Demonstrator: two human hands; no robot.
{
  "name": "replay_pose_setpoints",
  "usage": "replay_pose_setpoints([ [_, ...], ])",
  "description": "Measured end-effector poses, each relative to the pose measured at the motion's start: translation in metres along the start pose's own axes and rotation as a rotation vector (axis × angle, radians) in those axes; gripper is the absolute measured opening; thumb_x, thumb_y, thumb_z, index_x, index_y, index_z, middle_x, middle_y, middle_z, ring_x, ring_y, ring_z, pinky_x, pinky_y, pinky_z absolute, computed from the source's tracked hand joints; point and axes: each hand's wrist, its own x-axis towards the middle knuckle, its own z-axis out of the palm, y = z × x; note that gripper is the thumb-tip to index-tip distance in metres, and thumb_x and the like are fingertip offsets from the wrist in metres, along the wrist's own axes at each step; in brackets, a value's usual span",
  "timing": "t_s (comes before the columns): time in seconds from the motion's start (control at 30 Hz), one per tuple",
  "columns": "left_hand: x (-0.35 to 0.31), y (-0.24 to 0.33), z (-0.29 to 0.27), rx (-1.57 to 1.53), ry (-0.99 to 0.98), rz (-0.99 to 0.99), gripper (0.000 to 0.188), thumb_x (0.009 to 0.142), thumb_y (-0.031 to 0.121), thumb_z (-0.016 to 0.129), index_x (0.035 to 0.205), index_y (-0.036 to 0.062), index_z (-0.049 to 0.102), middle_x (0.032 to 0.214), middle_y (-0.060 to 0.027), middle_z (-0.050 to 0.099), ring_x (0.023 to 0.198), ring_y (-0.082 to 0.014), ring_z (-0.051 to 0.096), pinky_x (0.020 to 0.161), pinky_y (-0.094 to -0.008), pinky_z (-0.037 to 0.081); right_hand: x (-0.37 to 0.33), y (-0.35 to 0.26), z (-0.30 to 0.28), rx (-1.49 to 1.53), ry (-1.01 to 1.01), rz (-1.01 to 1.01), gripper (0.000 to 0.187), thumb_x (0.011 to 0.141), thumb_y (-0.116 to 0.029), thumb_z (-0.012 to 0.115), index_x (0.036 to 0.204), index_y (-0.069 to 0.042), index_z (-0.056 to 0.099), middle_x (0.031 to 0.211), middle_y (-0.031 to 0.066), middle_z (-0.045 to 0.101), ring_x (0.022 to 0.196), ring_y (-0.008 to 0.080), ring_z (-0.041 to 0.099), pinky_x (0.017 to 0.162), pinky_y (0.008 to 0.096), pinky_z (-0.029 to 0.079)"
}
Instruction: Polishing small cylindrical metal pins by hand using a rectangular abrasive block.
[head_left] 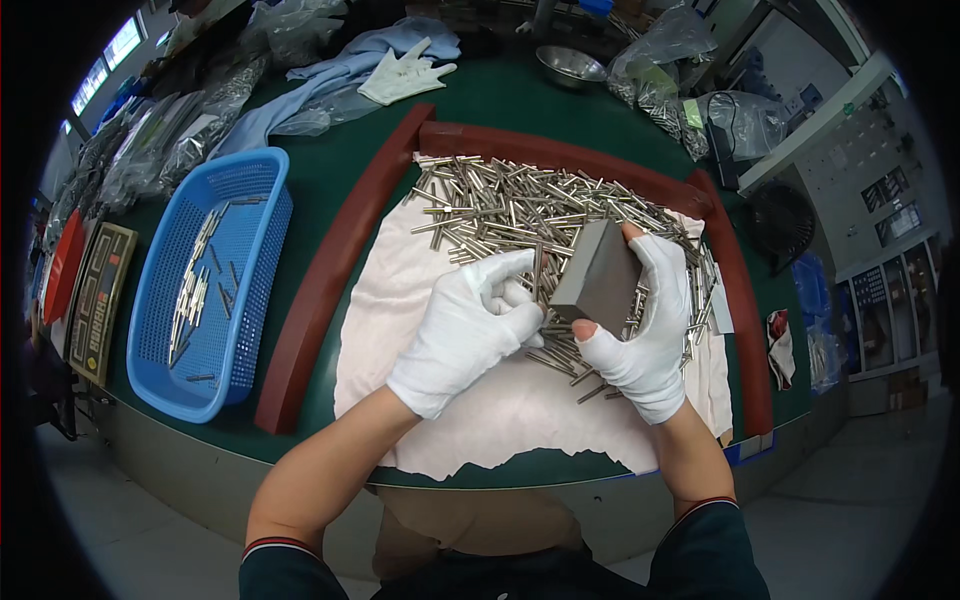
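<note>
My right hand [650, 345], in a white glove with bare thumb and fingertip, grips a dark grey rectangular block [604, 282] and holds it tilted above the cloth. Close to the block's left side, my gloved left hand [468, 325] has its fingers pinched round a thin metal rod [538, 268] that stands nearly upright. A large heap of shiny metal rods [500, 195] lies beyond and beneath both hands. Under the heap spreads a pale pink cloth [385, 320]; the right hand and block hide part of the rods.
Dark red bars [340, 270] frame the cloth on three sides. To the left, a blue plastic basket [150, 320] holds several rods, beside a flat box [98, 300]. Farther back are a white glove [408, 75], a metal bowl [570, 65] and plastic bags [665, 50].
</note>
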Motion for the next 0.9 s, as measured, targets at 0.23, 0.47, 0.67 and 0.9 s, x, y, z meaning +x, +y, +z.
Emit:
replay_pose_setpoints([
  [0.23,-0.002,0.012,0.002,0.128,-0.041,-0.055,0.048,0.078,0.000,0.056,0.125,-0.0095,0.048,0.072,-0.0010,0.058,0.060,-0.0045,0.055,0.057,-0.0191,0.044,0.004,0.006,-0.005,-0.182,-0.029,-0.126,0.081,0.057,-0.036,0.078,0.123,0.000,0.047,0.108,0.0143,0.050,0.096,0.0283,0.049,0.084,0.0386,0.041],
  [0.47,0.000,-0.001,-0.001,0.415,-0.037,0.181,0.030,0.078,0.006,0.054,0.105,-0.0056,0.063,0.066,-0.0085,0.060,0.059,-0.0060,0.054,0.056,-0.0235,0.045,0.004,0.003,-0.008,0.547,-0.222,0.286,0.091,0.063,-0.055,0.075,0.125,0.005,0.047,0.117,0.0127,0.048,0.111,0.0236,0.048,0.099,0.0340,0.035],
  [0.67,-0.001,0.000,-0.001,0.262,0.114,0.104,0.024,0.079,0.006,0.055,0.097,-0.0047,0.065,0.064,-0.0074,0.061,0.057,-0.0059,0.053,0.054,-0.0232,0.045,0.005,-0.004,-0.006,0.797,-0.272,0.523,0.098,0.063,-0.062,0.074,0.125,0.007,0.045,0.119,0.0115,0.046,0.113,0.0206,0.047,0.098,0.0336,0.036],
  [0.9,-0.001,0.005,-0.003,0.535,0.085,0.254,0.015,0.077,0.006,0.056,0.084,-0.0043,0.065,0.059,-0.0125,0.058,0.052,-0.0145,0.054,0.053,-0.0269,0.044,0.002,-0.007,-0.006,0.758,-0.058,0.419,0.101,0.063,-0.064,0.074,0.126,0.008,0.043,0.123,0.0126,0.044,0.116,0.0229,0.046,0.101,0.0341,0.034],
])
